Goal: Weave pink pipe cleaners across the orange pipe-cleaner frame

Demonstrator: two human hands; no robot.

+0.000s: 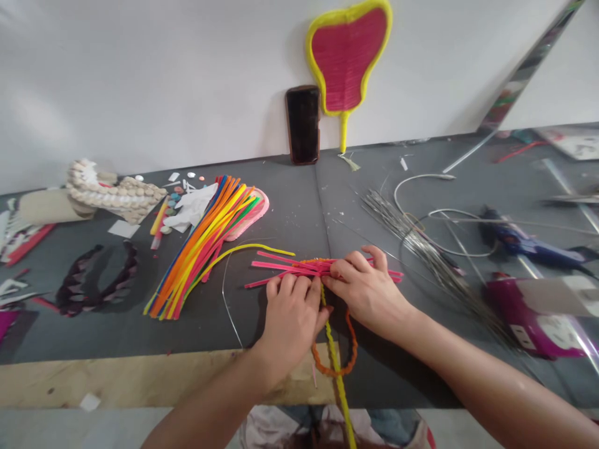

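Observation:
Several pink pipe cleaners (271, 264) lie crosswise in front of me, over an orange twisted loop (352, 349) and a yellow twisted stem (337, 374) that runs down past the table's front edge. My left hand (292, 312) has its fingers curled onto the pink pipe cleaners near their middle. Close beside it, my right hand (367, 290) pinches the same strips where they cross the stem, one finger raised. The fingers partly hide the crossing. To the left lies a bundle of coloured pipe cleaners (206, 249), with one yellow strip (243, 247) reaching toward my left hand.
A yellow-rimmed pink fan shape (349, 62) and a phone (303, 125) lean on the wall. On the right lie metal wires (412, 231), a blue glue gun (533, 240) and a purple box (524, 312). A dark braided band (98, 274) and a beaded piece (121, 193) are left.

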